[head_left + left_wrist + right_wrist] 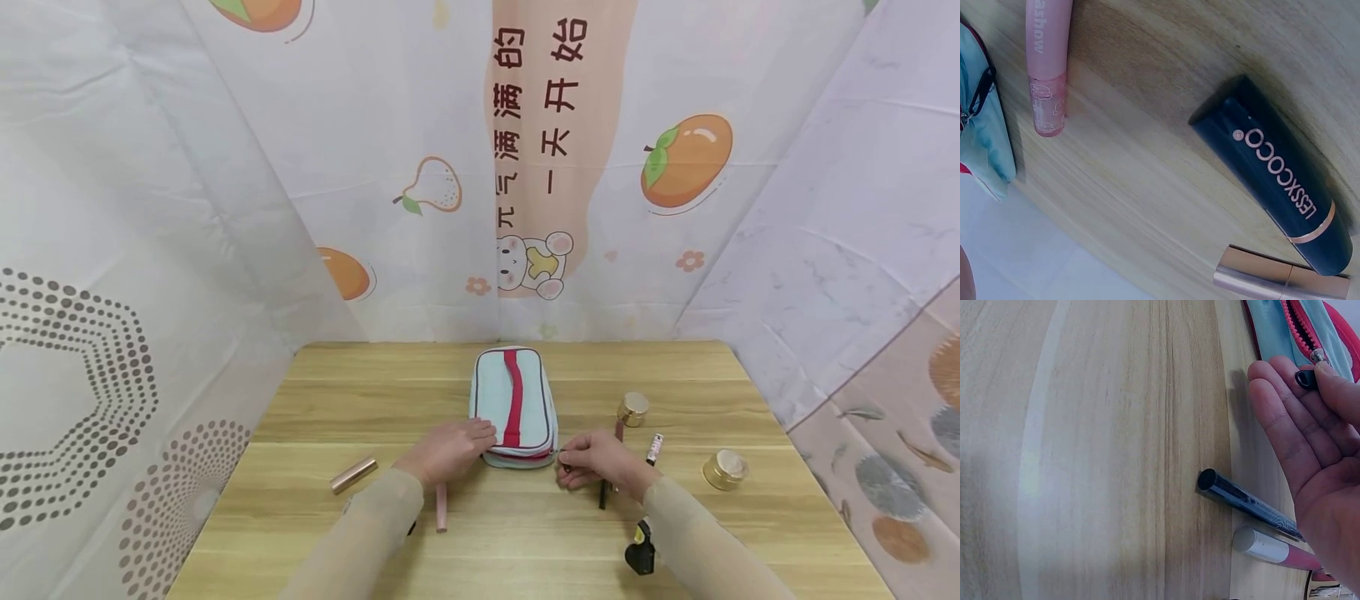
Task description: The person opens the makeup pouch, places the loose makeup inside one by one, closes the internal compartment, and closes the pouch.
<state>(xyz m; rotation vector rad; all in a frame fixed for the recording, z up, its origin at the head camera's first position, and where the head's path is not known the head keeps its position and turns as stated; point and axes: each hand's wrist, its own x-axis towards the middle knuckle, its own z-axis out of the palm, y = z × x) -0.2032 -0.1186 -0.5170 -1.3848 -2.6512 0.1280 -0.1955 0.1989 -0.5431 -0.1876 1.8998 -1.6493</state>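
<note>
Where the soft, pale blue fabric bag with dark piping point(534, 400) lay on the wood-grained bench point(360, 396), its long axis ran away from me, and the flat red strap point(516, 404) along its top ran the same way. At its near right corner sat a silvery metal slider point(1317, 356), the red zip teeth point(1293, 329) parted on one side of it, and from it a small black zip pull point(1305, 379) reached into my right hand point(603, 457). I had that pull pinched under my thumb against a finger, the other fingers nearly straight beside it. So the bag was just to the left of my right hand, the nearer of the two to this corner, and I judged that this nearness mattered most. My left hand point(453, 450) lay over the near left corner of the top, its fingers fairly straight and gripping nothing that I could see. Just beside it lay a slim pink tube point(441, 508); farther out, a shiny rose-gold cylinder point(354, 475). To the right, two round gold-coloured jars point(633, 408) point(725, 469) stood well apart from the pull.
</note>
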